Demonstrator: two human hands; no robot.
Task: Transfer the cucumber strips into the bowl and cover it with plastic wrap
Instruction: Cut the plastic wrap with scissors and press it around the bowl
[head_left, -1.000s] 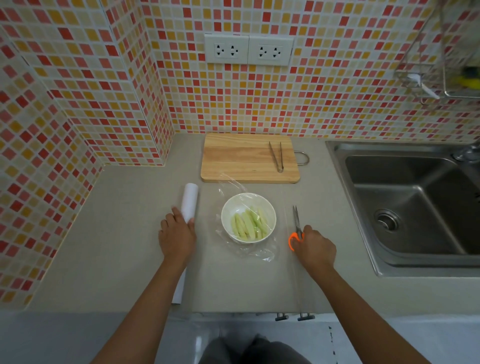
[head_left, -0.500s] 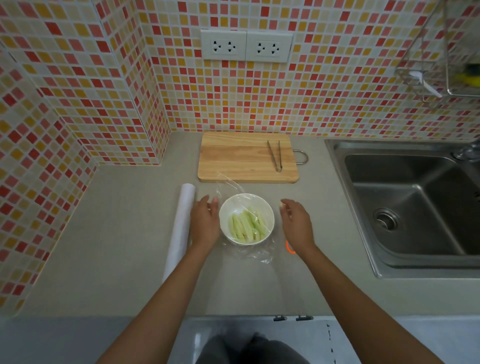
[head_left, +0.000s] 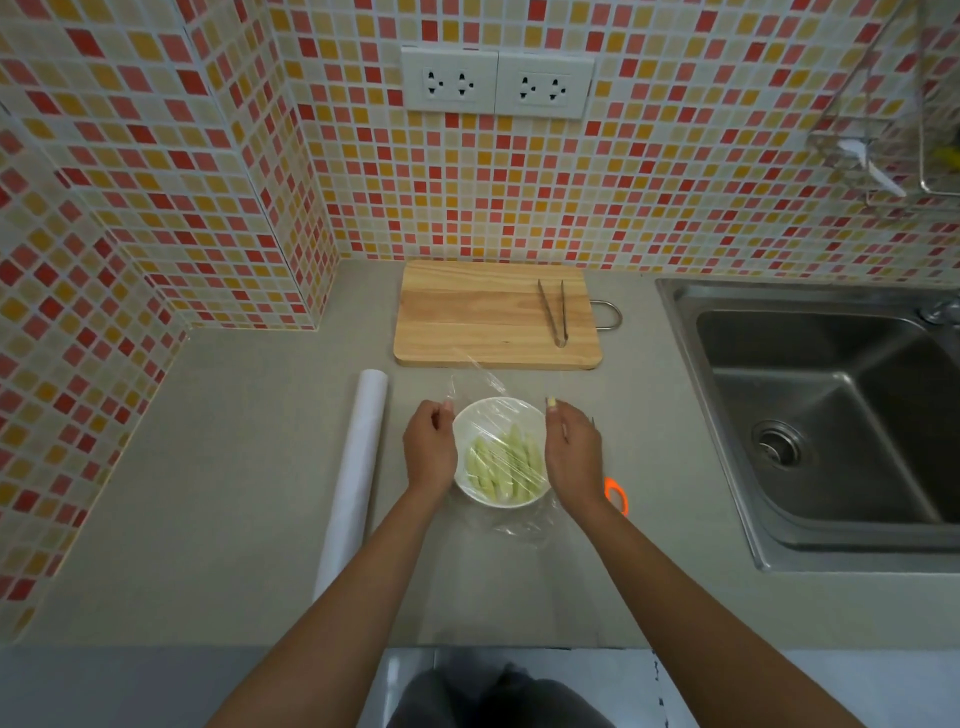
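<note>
Fingers of left hand (head_left: 429, 451) curl against the left side of the white bowl (head_left: 485, 496), pressing plastic wrap (head_left: 501, 431) to its wall; fingers of right hand (head_left: 570, 453) lie straighter along the right side, touching the film. Cucumber strips (head_left: 501, 465) lie inside the bowl under the film. Bowl sits mid-desk (head_left: 234, 467), near of the wooden cutting board (head_left: 478, 317) carrying tongs (head_left: 554, 312). Wrap roll (head_left: 356, 478) left; orange scissors handle (head_left: 616, 493) just right of the right hand.

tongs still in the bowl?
No, the tongs lie on the cutting board, apart from the bowl of cucumber strips.
</note>
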